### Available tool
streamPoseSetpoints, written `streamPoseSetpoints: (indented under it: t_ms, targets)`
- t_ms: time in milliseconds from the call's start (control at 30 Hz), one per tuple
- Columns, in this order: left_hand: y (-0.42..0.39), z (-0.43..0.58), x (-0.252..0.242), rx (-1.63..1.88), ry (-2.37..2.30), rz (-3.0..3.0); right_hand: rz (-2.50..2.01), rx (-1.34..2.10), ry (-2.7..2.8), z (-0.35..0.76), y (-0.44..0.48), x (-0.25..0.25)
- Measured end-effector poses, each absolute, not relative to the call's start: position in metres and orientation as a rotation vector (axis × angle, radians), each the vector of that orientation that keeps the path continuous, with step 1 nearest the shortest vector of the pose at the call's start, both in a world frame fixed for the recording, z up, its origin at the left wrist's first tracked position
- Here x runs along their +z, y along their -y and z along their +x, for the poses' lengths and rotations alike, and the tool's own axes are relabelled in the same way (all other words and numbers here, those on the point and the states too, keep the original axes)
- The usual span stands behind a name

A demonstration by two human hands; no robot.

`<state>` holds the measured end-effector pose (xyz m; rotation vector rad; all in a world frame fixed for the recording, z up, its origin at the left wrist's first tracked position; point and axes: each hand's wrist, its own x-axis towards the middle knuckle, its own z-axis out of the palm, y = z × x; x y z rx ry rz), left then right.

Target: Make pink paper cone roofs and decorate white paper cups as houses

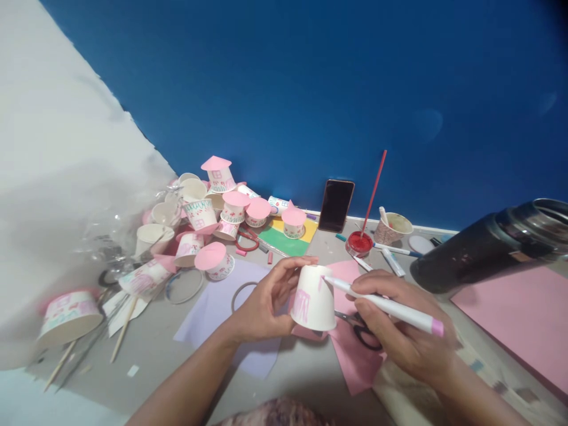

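My left hand (265,302) grips a white paper cup (317,305) from its left side, the cup upside down with its wide rim at the bottom. A pink scribbled patch shows low on the cup's wall, with a short pink mark higher up. In my right hand (402,319) is a white felt-tip marker (390,305) with a pink end, its tip at the cup's upper right wall. Black-handled scissors (361,331) lie behind the cup, partly covered by my right hand. Pink paper (352,361) lies beneath the scissors.
Decorated cups with pink paper roofs (210,255) crowd the left. Lilac paper (208,310) lies under my left arm. Behind stand a phone (336,205), a red pot (358,244) with a stick and a used cup (393,229). A dark flask (483,248) leans at right.
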<state>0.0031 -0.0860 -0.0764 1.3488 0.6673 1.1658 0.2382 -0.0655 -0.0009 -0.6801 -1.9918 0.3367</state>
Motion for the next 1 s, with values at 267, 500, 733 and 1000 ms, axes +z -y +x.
streamPoseSetpoints:
  t_ms: [267, 500, 733, 1000]
  targets:
    - [0.0843, 0.0030, -0.0783, 1.171, -0.607, 1.325, -0.678, 0.338, 1.991, 0.2398, 0.0639, -0.0015]
    - [0.0857, 0.0033, -0.0801, 1.191, -0.577, 1.318, -0.690, 0.346, 1.980, 0.2422, 0.0651, -0.0025]
    - [0.0846, 0.0018, -0.0826, 1.216, -0.559, 1.320, -0.681, 0.331, 1.995, 0.2432, 0.0634, -0.0029]
    - [0.0872, 0.0035, -0.0805, 1.225, -0.570, 1.310, -0.658, 0.341, 1.967, 0.2430, 0.0676, -0.0024]
